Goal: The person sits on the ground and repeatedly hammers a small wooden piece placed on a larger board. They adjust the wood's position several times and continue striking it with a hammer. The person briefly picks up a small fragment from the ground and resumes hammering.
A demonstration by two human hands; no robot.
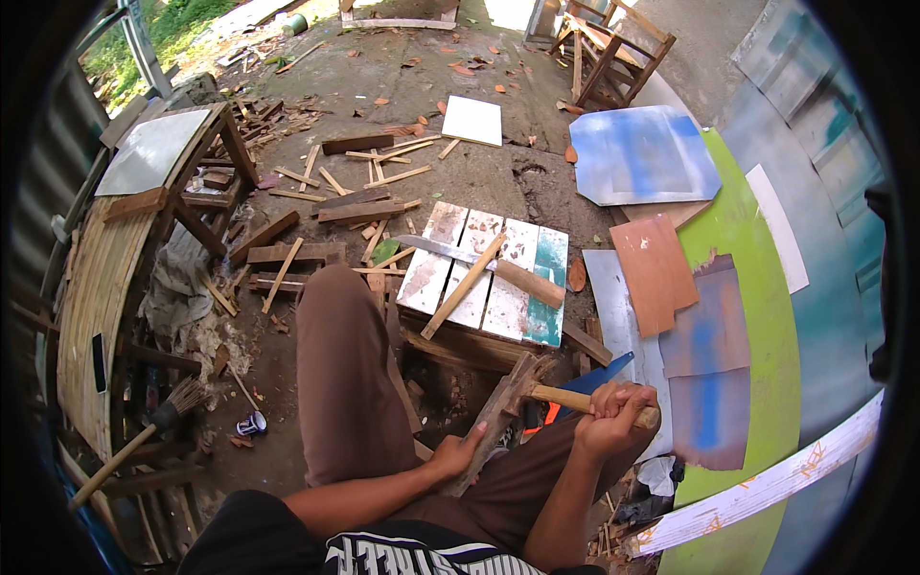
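My left hand (458, 452) is wrapped around a rough, weathered wood board (491, 422) that slants up from my lap. In my right hand (613, 419), closed on its wooden handle, is a hammer (561, 396). Its head lies against the upper part of the board, where the wood looks splintered. Just ahead stands a low slatted stool (465, 297), white with one teal slat. On its top lie a large knife (522, 280) with a thick wooden handle and, across it, a thin wood stick (462, 287). Behind the hammer shows a blue saw-like blade (613, 369), partly hidden.
Wood scraps (359, 209) litter the floor ahead and left. A bamboo bench (101, 316) at left bears a phone (99, 362); a broom (144, 441) leans nearby. Painted sheets (704, 316) lie along the right. A wooden chair (613, 53) stands far right.
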